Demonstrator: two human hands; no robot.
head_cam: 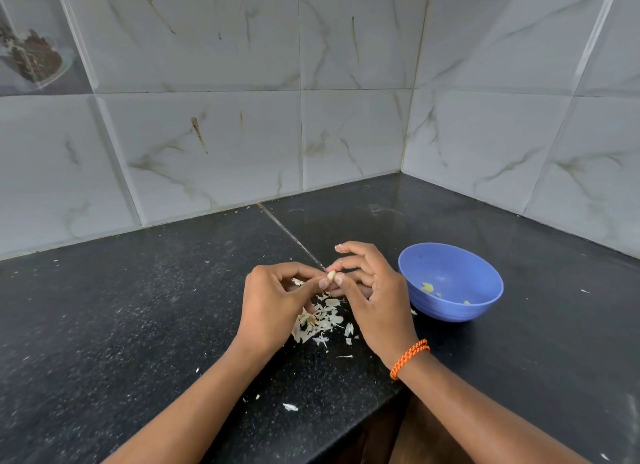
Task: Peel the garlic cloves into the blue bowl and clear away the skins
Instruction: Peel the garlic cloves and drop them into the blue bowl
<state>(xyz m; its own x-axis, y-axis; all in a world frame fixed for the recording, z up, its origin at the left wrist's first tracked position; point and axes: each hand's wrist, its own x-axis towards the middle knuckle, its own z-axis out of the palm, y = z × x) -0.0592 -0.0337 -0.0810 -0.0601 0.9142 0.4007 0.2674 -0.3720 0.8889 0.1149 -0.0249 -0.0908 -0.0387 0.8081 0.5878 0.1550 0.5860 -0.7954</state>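
A small pale garlic clove [331,275] is pinched between the fingertips of both hands above the black counter. My left hand [277,300] grips it from the left with thumb and forefinger. My right hand [370,293] pinches it from the right, its other fingers spread; an orange braided band circles that wrist. Below the hands lies a heap of papery garlic skins [320,319]. The blue bowl [450,285] stands just right of my right hand and holds a few peeled pieces [428,287].
The black speckled counter [138,325] runs into a tiled corner behind the bowl. Stray skin flakes [290,407] lie near the counter's front edge [346,439]. A joint line crosses the counter behind the hands.
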